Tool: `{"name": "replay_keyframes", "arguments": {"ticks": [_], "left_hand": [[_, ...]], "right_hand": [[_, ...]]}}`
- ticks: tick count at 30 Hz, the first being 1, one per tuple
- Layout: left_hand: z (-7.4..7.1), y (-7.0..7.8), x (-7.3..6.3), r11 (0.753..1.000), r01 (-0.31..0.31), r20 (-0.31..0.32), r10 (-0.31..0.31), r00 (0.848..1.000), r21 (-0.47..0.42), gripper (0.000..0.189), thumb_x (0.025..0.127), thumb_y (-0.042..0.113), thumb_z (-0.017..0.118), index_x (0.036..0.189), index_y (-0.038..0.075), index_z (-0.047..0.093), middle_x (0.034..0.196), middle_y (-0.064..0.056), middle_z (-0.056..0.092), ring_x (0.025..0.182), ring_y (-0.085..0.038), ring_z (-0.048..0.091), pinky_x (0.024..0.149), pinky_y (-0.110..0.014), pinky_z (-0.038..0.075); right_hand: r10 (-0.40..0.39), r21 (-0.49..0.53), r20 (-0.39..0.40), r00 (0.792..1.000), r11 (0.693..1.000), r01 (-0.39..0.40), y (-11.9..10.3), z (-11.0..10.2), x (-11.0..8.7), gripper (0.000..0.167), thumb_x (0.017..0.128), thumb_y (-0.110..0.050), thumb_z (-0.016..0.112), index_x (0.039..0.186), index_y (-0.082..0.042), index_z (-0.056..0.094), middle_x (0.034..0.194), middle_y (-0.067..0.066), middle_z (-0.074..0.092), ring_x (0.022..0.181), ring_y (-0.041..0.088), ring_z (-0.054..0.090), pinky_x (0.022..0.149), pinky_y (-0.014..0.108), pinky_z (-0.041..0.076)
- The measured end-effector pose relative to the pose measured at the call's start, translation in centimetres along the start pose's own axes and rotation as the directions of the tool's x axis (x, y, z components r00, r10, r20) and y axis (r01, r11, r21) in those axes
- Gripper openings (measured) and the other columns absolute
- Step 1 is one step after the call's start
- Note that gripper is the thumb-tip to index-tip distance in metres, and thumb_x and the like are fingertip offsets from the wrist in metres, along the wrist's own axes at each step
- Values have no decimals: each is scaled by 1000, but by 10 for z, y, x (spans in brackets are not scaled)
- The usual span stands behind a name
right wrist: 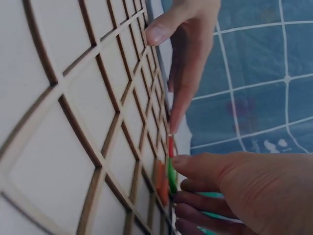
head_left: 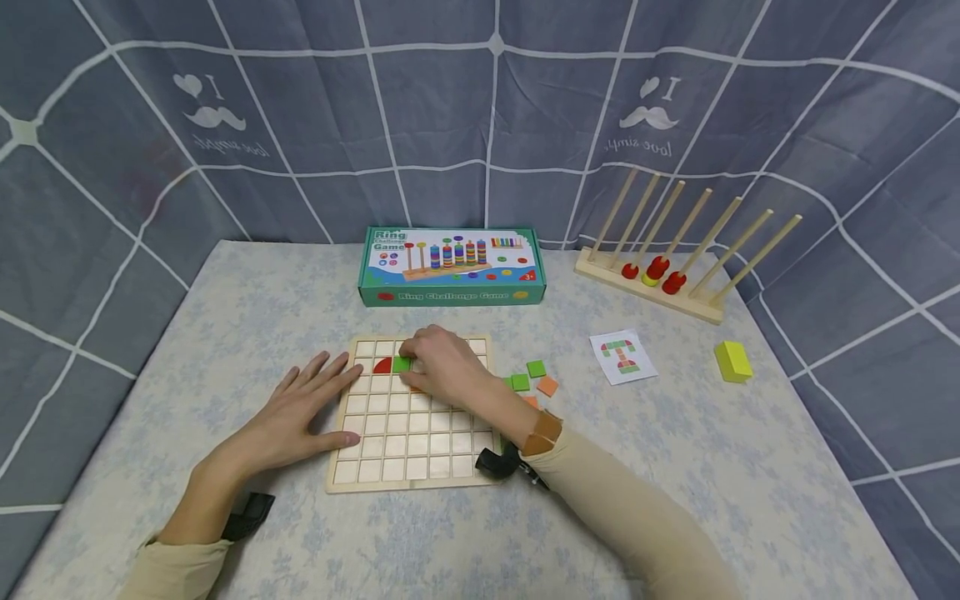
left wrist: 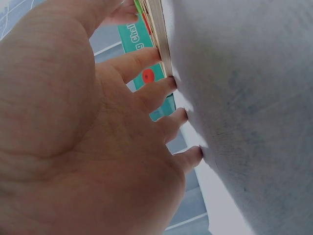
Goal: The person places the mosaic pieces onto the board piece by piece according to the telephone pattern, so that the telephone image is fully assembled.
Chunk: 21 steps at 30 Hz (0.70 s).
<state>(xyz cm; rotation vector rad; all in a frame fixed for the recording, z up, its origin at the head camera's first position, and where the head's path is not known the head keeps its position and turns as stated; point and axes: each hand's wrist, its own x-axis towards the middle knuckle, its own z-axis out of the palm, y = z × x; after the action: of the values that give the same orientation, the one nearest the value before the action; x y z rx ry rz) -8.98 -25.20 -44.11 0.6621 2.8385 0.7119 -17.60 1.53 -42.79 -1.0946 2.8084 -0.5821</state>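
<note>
A wooden grid board (head_left: 372, 472) lies flat on the table. A red quarter-circle piece (head_left: 383, 366) sits in its upper left part, with a green square tile (head_left: 402, 364) just right of it. My right hand (head_left: 450, 367) reaches over the board and pinches the green tile (right wrist: 172, 177) between thumb and fingers. An orange piece (right wrist: 162, 181) shows below the green one, mostly covered by the hand in the head view. My left hand (head_left: 292, 417) lies spread along the board's left edge, its index finger and thumb touching the rim.
Loose green (head_left: 536, 368) and orange tiles (head_left: 547, 386) lie right of the board. Further right are a pattern card (head_left: 622, 357), a yellow block (head_left: 732, 362) and a peg rack (head_left: 645, 287) with red and yellow beads. A Ring Challenge Game box (head_left: 452, 267) stands behind.
</note>
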Motion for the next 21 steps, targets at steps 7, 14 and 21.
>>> {"name": "replay_keyframes", "arguments": {"ticks": [7,14,21], "left_hand": [[1,-1,-1,1000,19,15,-19,1000,-15,97,89,55,80,165,13,37,173,-21,25,160,-50,12,120,-77,11],[2,-1,-5,1000,18,13,-17,1000,-19,97,89,54,81,165,12,37,173,-22,26,160,-51,13,120,-77,12],[-1,0,-1,1000,-2,2,2,1000,-3,97,89,54,81,165,13,37,173,-21,27,160,-50,15,121,-76,13]], "right_hand": [[-42,104,-50,998,993,47,15,-10,-22,27,102,-25,72,125,-11,77,121,1,76,119,19,66,100,36,56],[-3,186,-111,994,982,24,49,-28,-44,22,102,-17,71,119,-7,78,117,8,77,106,24,71,89,38,59],[99,283,-96,990,957,-68,83,-50,-66,23,101,-12,72,122,-4,77,118,11,76,106,25,71,92,40,61]]}}
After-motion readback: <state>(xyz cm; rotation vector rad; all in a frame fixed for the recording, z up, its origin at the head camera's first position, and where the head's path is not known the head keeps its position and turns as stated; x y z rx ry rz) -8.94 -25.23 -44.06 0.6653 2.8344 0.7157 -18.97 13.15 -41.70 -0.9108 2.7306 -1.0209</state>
